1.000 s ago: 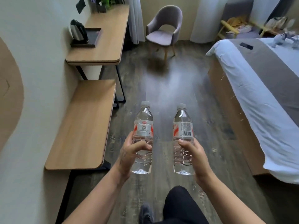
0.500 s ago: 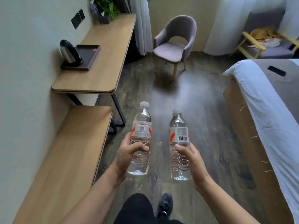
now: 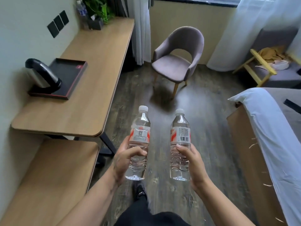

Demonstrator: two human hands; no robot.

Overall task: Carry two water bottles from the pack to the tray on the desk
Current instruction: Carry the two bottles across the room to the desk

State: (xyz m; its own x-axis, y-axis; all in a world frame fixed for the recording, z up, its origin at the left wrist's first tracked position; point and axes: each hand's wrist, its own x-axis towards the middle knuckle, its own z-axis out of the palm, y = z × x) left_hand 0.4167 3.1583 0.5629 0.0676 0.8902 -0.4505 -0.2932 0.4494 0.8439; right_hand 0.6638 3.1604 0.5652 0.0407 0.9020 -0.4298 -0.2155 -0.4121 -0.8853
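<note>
Bottles are being held upright over the dark wood floor, 1 in each hand. The left bottle is being gripped around its lower half by the left hand, thumb wrapped across the front. The right bottle is being clasped low down by the right hand. The 2 bottles are being kept apart, white caps on. The black tray is sitting on the desk to the left, well apart from the bottles, with a kettle standing at its near end. What may be another bottle is seen blurred at the desk's far end. A grey chair is standing ahead, and a bed is lying to the right.
</note>
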